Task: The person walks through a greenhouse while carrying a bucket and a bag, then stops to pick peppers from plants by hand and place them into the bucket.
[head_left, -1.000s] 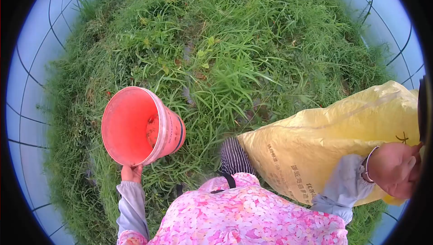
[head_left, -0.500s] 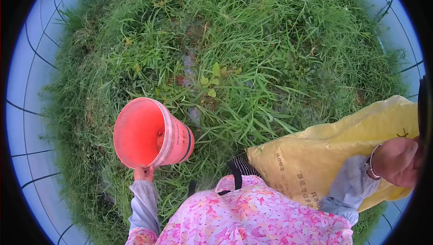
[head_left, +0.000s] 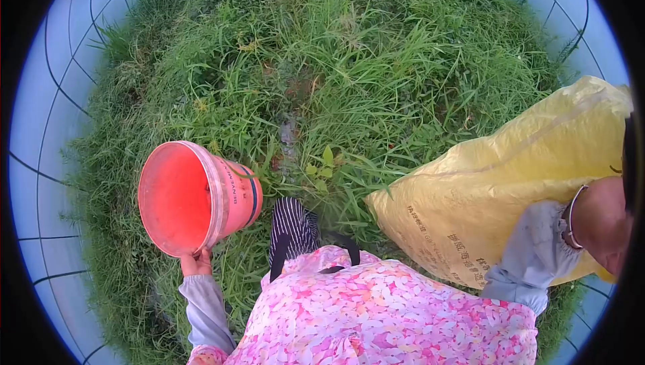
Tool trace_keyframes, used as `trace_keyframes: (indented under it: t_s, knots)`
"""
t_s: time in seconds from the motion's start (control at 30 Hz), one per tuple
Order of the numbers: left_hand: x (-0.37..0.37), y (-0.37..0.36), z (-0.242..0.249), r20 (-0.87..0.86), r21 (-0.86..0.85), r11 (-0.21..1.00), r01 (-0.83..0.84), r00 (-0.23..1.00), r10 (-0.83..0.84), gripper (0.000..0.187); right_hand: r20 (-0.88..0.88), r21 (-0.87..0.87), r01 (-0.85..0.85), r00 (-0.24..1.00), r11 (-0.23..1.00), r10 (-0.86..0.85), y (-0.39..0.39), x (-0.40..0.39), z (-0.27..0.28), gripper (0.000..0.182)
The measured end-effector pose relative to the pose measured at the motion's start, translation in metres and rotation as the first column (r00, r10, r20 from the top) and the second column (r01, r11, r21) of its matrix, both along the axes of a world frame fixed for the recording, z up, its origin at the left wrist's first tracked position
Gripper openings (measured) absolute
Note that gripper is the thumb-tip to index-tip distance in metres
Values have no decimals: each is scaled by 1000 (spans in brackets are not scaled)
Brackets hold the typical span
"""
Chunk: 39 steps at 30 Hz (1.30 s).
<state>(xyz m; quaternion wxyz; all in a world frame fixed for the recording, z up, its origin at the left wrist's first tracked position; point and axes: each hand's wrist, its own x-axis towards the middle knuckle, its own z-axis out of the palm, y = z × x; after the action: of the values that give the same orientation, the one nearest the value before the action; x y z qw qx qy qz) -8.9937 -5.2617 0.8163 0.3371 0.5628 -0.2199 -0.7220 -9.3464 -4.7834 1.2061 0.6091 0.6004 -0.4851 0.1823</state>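
Observation:
My left hand (head_left: 196, 263) pinches the lower rim of a red-pink plastic bucket (head_left: 232, 193). The bucket is tipped on its side, its mouth facing me, with a few small red bits inside. On the right, my right hand (head_left: 603, 220) is closed at the edge of the view, a white bracelet on its wrist. A large yellow woven sack (head_left: 463, 197) with dark printed lettering hangs from it, and the fingertips are partly hidden by the view's dark border.
Tall green grass and weeds (head_left: 403, 62) cover the ground all round. A wet strip (head_left: 287, 133) shows in the middle. My striped trouser leg (head_left: 293, 227) is ahead of my pink-patterned apron (head_left: 396, 311). Pale sheeting with dark ribs (head_left: 50, 163) curves along both sides.
The bucket and my left hand have shifted slightly left. On the right, the sack has swung higher and its upper part is raised. My striped leg has come forward into view.

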Motion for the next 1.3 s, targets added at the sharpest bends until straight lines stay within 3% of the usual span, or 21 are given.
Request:
trace_keyframes:
  t_s: [0.2, 0.3, 0.4, 0.5, 0.57, 0.63, 0.77, 0.83, 0.9, 0.93, 1.0, 1.03, 1.1, 1.13, 1.2, 1.23, 1.3]
  knots:
    - [-73, -49, -8, 81, -27, 996, -87, 993, 89, 22, 127, 9, 31, 991, 999, -32, -53, -57, -25, 56]
    - [-114, -95, -44, 74, 24, 996, -86, 994, 84, 21, 127, -13, 86, 988, 996, -84, -105, -111, -54, 57]
    - [-165, -133, -32, 83, 96, 994, -56, 995, 48, 18, 237, -156, 203, 958, 967, -163, -183, -172, -88, 51]
    - [-195, -195, -37, 59, 130, 991, -3, 998, -5, 18, 483, -289, 442, 833, 849, -270, -266, -206, -112, 41]
    - [-230, -229, -12, 59, 240, 969, 56, 996, -73, 19, 484, -295, 426, 838, 855, -251, -318, -241, -103, 43]
    - [-254, -269, -9, 71, 241, 968, 67, 994, -86, 21, 497, -290, 371, 846, 882, -192, -355, -267, -90, 44]
    - [-310, -313, 26, 93, 162, 984, 69, 992, -84, 21, 295, -290, 259, 940, 921, -172, -387, -310, -55, 43]
    - [-344, -332, 45, 90, 120, 991, 62, 993, -74, 20, 162, -299, 108, 985, 948, -61, -408, -332, -26, 41]
    - [-368, -350, 55, 87, 103, 992, 70, 993, -79, 21, 73, -210, 44, 997, 977, -30, -416, -347, 7, 46]
    - [-381, -363, 59, 75, 103, 991, 82, 993, -90, 21, 57, -121, 62, 997, 991, -55, -420, -355, 26, 51]
    - [-405, -388, 61, 55, 109, 989, 102, 993, -109, 23, 118, -295, 159, 985, 942, -129, -443, -372, 38, 56]
    - [-420, -396, 64, 53, 86, 992, 89, 994, -94, 23, 205, -530, 235, 968, 815, -146, -483, -375, 36, 56]
    - [-449, -409, 63, 57, 47, 997, 66, 996, -69, 22, 170, -573, 219, 974, 790, -147, -495, -409, 34, 56]
    - [-451, -412, 59, 37, 53, 996, 68, 997, -70, 22, 53, -385, 138, 990, 913, -128, -462, -429, 35, 56]
    - [-472, -426, 46, -10, 63, 997, 54, 999, -53, 22, 9, -289, 310, 947, 906, -321, -459, -461, 18, 56]
    - [-481, -433, 37, -23, 82, 996, 47, 999, -45, 22, 99, -391, 539, 830, 746, -548, -472, -467, -1, 56]
    - [-526, -447, 17, -80, 118, 990, 79, 994, -70, 23, 73, -387, 283, 958, 878, -277, -474, -534, -14, 54]
